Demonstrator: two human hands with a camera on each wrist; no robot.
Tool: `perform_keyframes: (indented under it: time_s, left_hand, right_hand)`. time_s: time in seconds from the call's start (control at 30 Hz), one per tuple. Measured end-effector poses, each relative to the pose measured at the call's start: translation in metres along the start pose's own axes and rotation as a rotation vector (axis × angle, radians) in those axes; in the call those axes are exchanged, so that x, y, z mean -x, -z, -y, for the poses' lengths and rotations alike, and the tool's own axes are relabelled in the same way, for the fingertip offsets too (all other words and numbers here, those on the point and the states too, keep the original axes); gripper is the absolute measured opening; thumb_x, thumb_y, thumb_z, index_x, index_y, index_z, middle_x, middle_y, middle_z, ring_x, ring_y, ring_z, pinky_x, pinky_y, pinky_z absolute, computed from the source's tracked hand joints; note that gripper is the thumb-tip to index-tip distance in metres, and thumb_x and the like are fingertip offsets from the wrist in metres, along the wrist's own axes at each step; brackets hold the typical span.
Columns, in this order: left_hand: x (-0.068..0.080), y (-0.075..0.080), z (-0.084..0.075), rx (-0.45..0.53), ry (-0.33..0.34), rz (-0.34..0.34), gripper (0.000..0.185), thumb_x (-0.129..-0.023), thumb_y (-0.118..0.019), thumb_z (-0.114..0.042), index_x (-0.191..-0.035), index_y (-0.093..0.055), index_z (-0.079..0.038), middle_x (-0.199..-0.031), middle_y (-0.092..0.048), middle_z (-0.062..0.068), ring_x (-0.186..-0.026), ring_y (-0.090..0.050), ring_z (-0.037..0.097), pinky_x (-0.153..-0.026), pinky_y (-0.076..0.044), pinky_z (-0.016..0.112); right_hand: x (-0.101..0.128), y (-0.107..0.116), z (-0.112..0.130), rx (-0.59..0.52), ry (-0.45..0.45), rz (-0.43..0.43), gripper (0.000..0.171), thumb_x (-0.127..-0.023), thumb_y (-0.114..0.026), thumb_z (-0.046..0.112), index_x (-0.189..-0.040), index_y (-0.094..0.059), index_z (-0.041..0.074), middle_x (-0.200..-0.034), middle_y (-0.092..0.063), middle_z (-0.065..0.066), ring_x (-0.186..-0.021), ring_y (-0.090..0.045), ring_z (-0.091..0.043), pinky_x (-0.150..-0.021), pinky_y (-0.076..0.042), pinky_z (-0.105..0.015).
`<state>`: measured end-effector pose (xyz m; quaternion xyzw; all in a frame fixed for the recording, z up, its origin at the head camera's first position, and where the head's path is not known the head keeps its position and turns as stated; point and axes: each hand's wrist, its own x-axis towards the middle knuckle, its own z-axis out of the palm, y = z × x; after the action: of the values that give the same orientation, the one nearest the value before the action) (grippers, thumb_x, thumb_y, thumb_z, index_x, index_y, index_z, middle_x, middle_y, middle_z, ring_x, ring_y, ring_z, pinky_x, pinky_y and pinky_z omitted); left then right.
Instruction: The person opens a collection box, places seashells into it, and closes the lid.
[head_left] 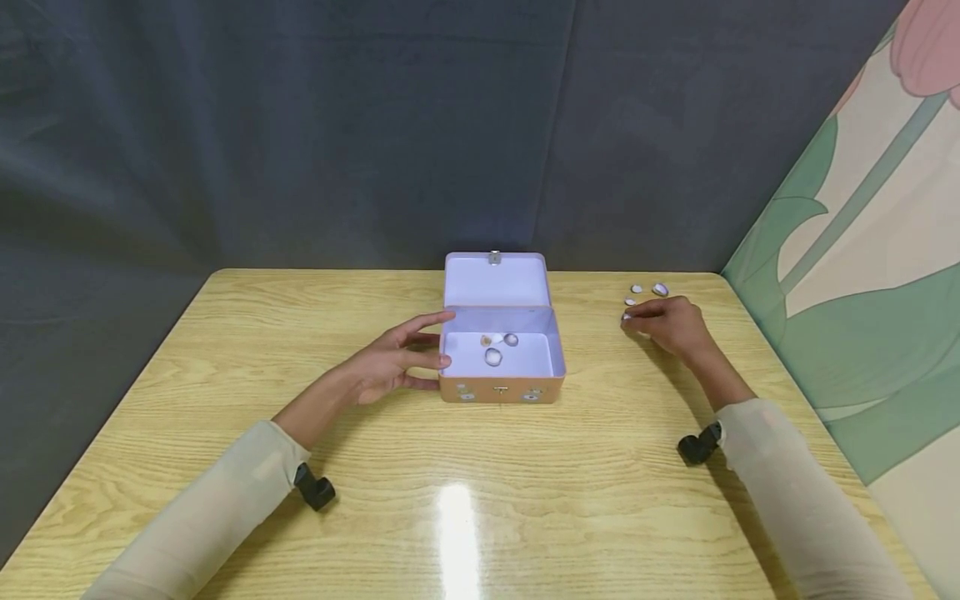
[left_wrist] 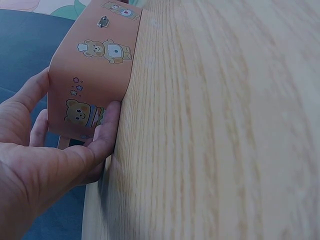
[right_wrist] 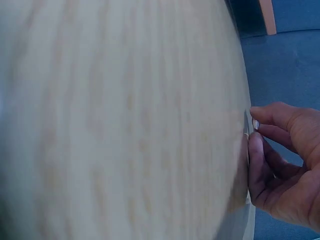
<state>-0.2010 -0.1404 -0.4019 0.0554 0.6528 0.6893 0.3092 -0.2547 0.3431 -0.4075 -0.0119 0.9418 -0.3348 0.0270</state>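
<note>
A tin box (head_left: 502, 389) with orange-pink walls, bear pictures and a pale lilac inside stands on the table, its lid (head_left: 497, 280) raised at the back. Several small shells lie on its floor, among them a round whitish shell (head_left: 492, 357). My left hand (head_left: 390, 360) rests spread against the box's left wall; in the left wrist view its fingers (left_wrist: 104, 137) touch the side with a bear picture. To the right, my right hand (head_left: 671, 325) pinches a small white shell (right_wrist: 255, 124) between thumb and fingertips, low at the tabletop.
Beyond my right hand lie a few more shells: a larger one (head_left: 660, 289), a small one (head_left: 636, 288) and another (head_left: 630, 302). A dark curtain (head_left: 375, 133) hangs behind the wooden table (head_left: 360, 508), and a flower-patterned panel (head_left: 885, 317) borders its right side.
</note>
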Motion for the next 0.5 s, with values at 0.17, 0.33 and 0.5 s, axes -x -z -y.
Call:
perform_keyframes:
  time_s: [0.17, 0.33, 0.5]
  left_hand:
    - [0.0001, 0.0001, -0.0001, 0.001, -0.002, 0.000, 0.082, -0.107, -0.074, -0.002, -0.174, -0.043, -0.037, -0.174, -0.035, 0.016, -0.135, -0.064, 0.033, -0.110, -0.066, 0.052]
    - [0.0000, 0.0004, 0.0003, 0.000, -0.003, 0.004, 0.082, -0.107, -0.074, -0.003, -0.174, -0.043, -0.038, -0.174, -0.035, 0.015, -0.136, -0.064, 0.033, -0.111, -0.066, 0.052]
    - [-0.0001, 0.0007, 0.0009, 0.004, -0.002, 0.004, 0.082, -0.107, -0.075, -0.003, -0.174, -0.044, -0.038, -0.175, -0.034, 0.015, -0.137, -0.064, 0.033, -0.111, -0.065, 0.053]
  right_hand:
    - [0.0015, 0.0023, 0.0026, -0.070, 0.017, -0.027, 0.042, -0.107, -0.078, 0.028, -0.136, -0.079, -0.003, -0.127, -0.083, -0.021, -0.092, -0.072, 0.000, -0.076, -0.057, -0.015]
    - [0.0042, 0.0011, 0.0039, -0.162, 0.011, -0.008, 0.044, -0.110, -0.075, 0.026, -0.141, -0.075, -0.006, -0.136, -0.078, -0.027, -0.084, -0.069, 0.009, -0.073, -0.062, -0.017]
    - [0.0053, -0.0029, 0.0035, -0.216, 0.024, -0.001, 0.046, -0.113, -0.071, 0.026, -0.145, -0.072, -0.006, -0.145, -0.072, -0.032, -0.089, -0.070, 0.012, -0.078, -0.064, -0.015]
